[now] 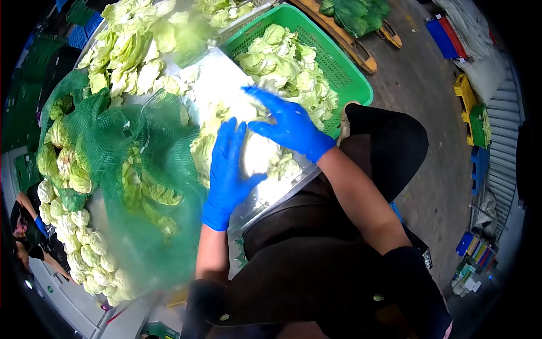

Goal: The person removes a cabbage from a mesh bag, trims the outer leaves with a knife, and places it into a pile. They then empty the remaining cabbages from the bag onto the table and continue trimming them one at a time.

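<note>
My left hand (229, 172), in a blue glove, lies with its fingers stretched out over pale cabbage leaves (203, 148) on the metal table (272, 199). My right hand (288, 121), also gloved in blue, is spread with its fingertips over the bright middle of the leaves, close to the left fingertips. Between and below the hands is a pale, overexposed cabbage piece (258, 155). Neither hand has its fingers wrapped round anything. A green crate (353, 79) holding loose leaves (288, 65) stands just beyond my right hand.
Green netting (164, 237) covers the table's left part. Trimmed cabbages (84, 248) are stacked at the lower left, loose leaves (127, 45) piled at the upper left. A co-worker (34, 226) is at the far left. A wooden pallet (339, 34) lies behind the crate.
</note>
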`<state>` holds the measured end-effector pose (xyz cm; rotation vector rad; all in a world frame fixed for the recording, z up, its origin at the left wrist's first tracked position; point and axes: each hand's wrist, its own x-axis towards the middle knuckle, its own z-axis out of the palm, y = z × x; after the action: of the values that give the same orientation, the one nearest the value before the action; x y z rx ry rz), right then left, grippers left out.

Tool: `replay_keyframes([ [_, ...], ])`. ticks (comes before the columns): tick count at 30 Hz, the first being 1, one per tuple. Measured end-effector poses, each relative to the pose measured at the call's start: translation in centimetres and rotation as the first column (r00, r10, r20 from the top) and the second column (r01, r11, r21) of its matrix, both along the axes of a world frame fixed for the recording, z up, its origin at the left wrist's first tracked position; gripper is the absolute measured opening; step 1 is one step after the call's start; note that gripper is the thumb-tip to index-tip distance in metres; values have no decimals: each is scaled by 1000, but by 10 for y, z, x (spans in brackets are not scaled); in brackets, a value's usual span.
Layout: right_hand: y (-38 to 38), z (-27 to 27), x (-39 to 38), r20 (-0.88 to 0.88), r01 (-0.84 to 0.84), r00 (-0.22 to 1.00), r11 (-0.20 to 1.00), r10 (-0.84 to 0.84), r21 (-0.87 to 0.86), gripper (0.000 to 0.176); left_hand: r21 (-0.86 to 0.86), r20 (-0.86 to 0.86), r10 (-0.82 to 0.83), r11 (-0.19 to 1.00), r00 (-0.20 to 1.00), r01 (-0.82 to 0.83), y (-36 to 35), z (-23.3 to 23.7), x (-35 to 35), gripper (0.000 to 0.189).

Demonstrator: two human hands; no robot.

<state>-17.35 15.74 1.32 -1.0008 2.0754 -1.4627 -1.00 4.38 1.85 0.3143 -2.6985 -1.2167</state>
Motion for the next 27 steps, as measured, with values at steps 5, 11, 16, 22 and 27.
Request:
replay_keyframes([
  [5, 8, -21, -14, 428, -152, 900, 978, 78, 142, 45, 257, -21, 488, 846, 873, -466, 28, -6, 47, 88],
  [11, 19, -20, 16, 400, 53, 907, 978, -132, 202, 40, 157, 57, 501, 850, 864, -503, 48, -37, -1, 114],
  [16, 48, -8, 18, -218, 127, 976, 834, -9, 536, 58, 23, 77, 412, 910, 908, -415, 31, -34, -18, 128],
  [22, 44, -4, 27, -316, 19, 926, 810, 206, 586, 61, 59, 121, 392, 914, 912, -401, 27, -33, -22, 122],
  [27, 26, -13, 5, -222, 45, 972, 870, 75, 490, 51, 134, 160, 447, 874, 880, -467, 31, -27, -28, 119],
])
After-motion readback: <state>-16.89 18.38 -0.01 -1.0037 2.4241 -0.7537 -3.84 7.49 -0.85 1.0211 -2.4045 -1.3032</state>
